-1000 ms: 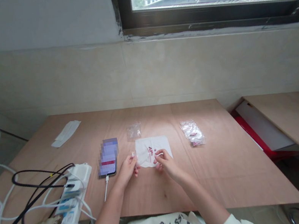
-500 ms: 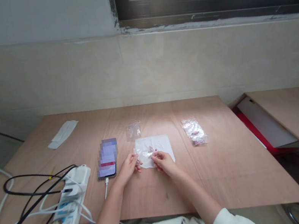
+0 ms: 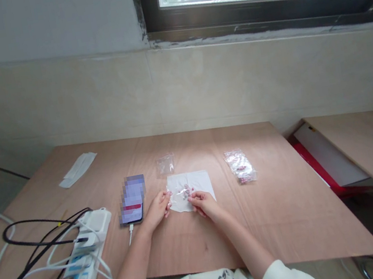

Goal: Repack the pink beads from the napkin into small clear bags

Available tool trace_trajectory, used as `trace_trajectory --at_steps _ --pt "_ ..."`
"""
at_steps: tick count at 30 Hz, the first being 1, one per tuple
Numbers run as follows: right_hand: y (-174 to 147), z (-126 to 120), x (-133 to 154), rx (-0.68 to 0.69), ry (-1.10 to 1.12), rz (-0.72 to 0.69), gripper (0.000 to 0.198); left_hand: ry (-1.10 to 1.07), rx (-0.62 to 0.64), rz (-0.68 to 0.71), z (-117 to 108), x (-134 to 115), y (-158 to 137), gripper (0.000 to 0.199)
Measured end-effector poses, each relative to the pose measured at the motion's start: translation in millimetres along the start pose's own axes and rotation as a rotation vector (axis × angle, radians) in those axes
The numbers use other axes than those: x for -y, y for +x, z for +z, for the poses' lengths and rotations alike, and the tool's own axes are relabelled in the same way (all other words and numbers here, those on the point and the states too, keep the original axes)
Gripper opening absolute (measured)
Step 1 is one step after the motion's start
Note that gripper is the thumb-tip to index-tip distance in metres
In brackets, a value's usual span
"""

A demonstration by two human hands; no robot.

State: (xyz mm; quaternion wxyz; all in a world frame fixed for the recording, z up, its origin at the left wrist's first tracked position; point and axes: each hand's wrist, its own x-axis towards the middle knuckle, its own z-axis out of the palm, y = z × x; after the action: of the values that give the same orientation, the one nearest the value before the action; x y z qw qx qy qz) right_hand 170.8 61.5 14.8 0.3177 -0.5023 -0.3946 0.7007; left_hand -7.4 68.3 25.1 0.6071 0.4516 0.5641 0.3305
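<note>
Over a white sheet (image 3: 199, 180) on the table, a small clear plastic bag (image 3: 178, 197) spans the space between my two hands. My left hand (image 3: 158, 209) is closed on its left side, thumb against the fingers. Several small pink-red pieces (image 3: 186, 191) show at the bag's right part; whether all lie inside it is too small to tell. My right hand (image 3: 204, 202) pinches at the right edge of the bag, close below these pieces, its other fingers curled under.
Behind the sheet lies another clear bag (image 3: 166, 164). Filled clear packets (image 3: 241, 166) are stacked to the right. Left of my hands are a phone (image 3: 132, 200) on a white cable, a folded white strip (image 3: 78, 169) and a power strip (image 3: 95, 223) with tangled cords.
The pink-red pieces, which stood up at my right fingertips, now sit lower and further left, against the bag. My left hand has shifted slightly left. The whole view has tilted a little.
</note>
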Motion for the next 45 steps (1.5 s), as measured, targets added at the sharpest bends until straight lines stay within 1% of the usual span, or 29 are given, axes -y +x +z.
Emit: trace_trajectory --at_steps 8,14,17,22,26,29,32,34,37,41,45 --pt "-1 -1 4 0.016 0.039 0.035 0.029 0.044 -0.067 0.005 2 -12 -2 0.033" --pt "-2 0 6 0.019 0.063 0.038 0.028 0.081 -0.062 0.02 4 -20 -5 0.033" --pt "-2 0 6 0.029 0.08 0.039 0.027 0.067 -0.056 0.014 3 -23 -6 0.033" --pt "0 -1 4 0.035 0.107 0.039 0.028 0.046 -0.047 0.01 0 -23 -1 0.026" --pt "0 -2 4 0.033 0.121 0.041 0.029 0.036 -0.026 -0.039 -2 -22 4 0.023" --pt "1 -2 3 0.039 0.132 0.036 0.03 0.022 0.001 -0.095 -1 -23 5 0.027" --pt "2 -3 2 0.049 0.138 0.032 0.03 0.023 0.033 -0.121 2 -25 6 0.033" --pt "3 -3 1 0.053 0.144 0.029 0.029 0.042 0.034 -0.114 4 -26 7 0.033" --pt "3 -3 1 0.054 0.139 0.028 0.028 0.063 0.002 -0.091 7 -24 10 0.028" --pt "2 -3 1 0.047 0.13 0.035 0.029 0.076 -0.014 -0.065 6 -24 14 0.025" --pt "2 -5 1 0.05 0.152 0.024 0.029 0.107 0.027 -0.041 2 -24 17 0.024"
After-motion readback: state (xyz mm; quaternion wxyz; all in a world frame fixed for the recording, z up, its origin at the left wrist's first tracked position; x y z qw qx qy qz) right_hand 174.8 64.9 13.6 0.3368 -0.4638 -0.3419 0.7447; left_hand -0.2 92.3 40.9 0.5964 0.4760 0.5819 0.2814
